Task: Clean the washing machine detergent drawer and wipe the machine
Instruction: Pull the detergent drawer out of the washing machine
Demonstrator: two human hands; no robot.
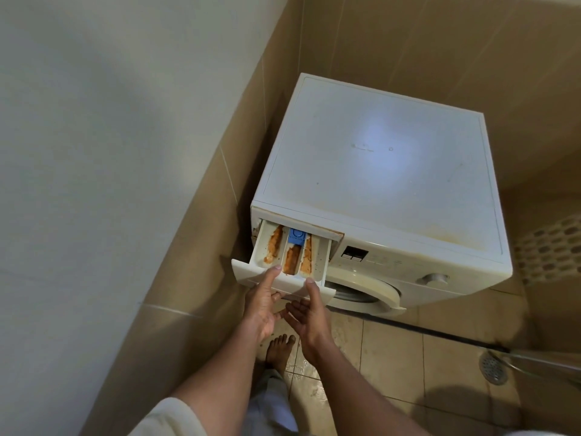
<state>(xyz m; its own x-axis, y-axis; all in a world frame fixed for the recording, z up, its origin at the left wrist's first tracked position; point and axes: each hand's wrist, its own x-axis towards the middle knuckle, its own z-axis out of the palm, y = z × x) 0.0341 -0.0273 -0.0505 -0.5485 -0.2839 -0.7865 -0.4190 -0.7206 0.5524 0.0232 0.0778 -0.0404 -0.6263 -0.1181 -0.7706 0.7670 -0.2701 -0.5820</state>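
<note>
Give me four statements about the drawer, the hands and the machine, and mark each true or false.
1. The drawer is pulled out of the machine. True.
2. Orange residue lies in its compartments. True.
3. Only the left hand touches the drawer. False: the right hand also has its thumb on the drawer front.
4. A cloth lies on top of the machine. False: the top is bare, with only stains.
</note>
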